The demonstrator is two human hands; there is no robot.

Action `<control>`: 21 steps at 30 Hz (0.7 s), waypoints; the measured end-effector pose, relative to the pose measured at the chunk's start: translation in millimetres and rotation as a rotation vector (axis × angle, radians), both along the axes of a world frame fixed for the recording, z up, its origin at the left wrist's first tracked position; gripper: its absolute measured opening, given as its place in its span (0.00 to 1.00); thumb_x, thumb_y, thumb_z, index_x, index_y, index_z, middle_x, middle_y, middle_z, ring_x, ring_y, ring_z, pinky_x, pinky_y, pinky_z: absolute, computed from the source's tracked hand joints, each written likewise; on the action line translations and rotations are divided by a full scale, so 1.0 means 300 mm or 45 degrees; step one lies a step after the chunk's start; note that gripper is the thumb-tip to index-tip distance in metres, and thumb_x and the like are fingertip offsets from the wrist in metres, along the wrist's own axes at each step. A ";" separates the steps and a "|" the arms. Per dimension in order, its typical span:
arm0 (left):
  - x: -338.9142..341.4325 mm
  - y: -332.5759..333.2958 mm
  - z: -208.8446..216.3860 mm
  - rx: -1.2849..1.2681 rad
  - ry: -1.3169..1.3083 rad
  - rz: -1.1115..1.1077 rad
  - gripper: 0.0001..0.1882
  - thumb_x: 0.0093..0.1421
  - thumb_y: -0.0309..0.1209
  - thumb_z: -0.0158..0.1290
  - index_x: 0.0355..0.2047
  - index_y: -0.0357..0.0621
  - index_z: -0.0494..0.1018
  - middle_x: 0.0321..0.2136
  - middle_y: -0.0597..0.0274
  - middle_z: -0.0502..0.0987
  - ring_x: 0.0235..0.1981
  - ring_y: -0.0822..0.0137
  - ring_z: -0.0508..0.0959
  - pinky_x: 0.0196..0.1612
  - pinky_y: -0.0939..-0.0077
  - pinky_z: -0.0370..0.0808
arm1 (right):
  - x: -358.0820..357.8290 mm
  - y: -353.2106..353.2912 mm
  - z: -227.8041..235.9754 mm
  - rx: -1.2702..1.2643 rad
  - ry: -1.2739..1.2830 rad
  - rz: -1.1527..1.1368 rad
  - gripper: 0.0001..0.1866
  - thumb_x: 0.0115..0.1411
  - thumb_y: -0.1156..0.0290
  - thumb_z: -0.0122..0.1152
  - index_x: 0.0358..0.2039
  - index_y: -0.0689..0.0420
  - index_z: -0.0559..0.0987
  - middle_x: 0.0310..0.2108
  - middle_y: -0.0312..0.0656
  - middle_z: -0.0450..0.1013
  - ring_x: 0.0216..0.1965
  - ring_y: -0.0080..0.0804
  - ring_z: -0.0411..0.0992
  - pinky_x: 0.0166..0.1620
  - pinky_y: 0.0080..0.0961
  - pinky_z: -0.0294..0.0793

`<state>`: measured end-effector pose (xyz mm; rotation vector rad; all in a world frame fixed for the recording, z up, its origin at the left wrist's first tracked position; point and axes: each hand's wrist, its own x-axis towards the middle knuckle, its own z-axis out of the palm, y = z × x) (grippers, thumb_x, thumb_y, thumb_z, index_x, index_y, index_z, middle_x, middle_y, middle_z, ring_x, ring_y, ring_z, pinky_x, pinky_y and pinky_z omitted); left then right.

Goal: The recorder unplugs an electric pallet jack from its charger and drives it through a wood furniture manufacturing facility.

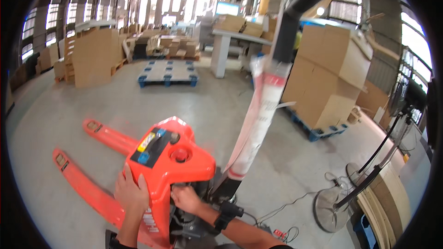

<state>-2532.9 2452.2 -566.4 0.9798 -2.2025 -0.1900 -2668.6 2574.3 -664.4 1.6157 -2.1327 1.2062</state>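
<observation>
I rest left hand (132,189) on red electric pallet jack (159,175), fingers loosely open; right hand (185,198) beside machinery, can't tell finger grip.

white daylight glares through windows (177,1) beyond the far edge of the floor (134,103); fisheye distortion bends straight lines.

The hands (132,191) are on and beneath the red pallet truck's cover (162,171).
</observation>
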 end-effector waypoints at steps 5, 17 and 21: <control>0.025 -0.011 0.001 0.020 -0.021 -0.113 0.34 0.60 0.42 0.51 0.61 0.34 0.60 0.52 0.39 0.68 0.49 0.41 0.71 0.52 0.52 0.69 | 0.104 0.139 0.116 0.403 -0.482 -0.203 0.19 0.65 0.60 0.52 0.49 0.60 0.73 0.35 0.59 0.75 0.40 0.58 0.74 0.43 0.44 0.73; 0.180 0.324 0.915 0.845 0.304 -1.031 0.22 0.70 0.39 0.43 0.53 0.33 0.71 0.47 0.47 0.76 0.53 0.53 0.73 0.59 0.65 0.66 | 0.113 0.966 0.891 0.512 -0.962 -0.251 0.18 0.62 0.63 0.57 0.49 0.59 0.76 0.36 0.45 0.79 0.39 0.36 0.77 0.43 0.32 0.75; 0.154 0.559 1.622 1.063 0.605 -1.188 0.28 0.69 0.42 0.44 0.61 0.34 0.60 0.56 0.46 0.69 0.52 0.57 0.74 0.55 0.62 0.69 | 0.111 1.102 1.254 0.313 -0.994 -0.278 0.20 0.66 0.59 0.54 0.51 0.60 0.75 0.31 0.49 0.77 0.31 0.34 0.76 0.40 0.29 0.74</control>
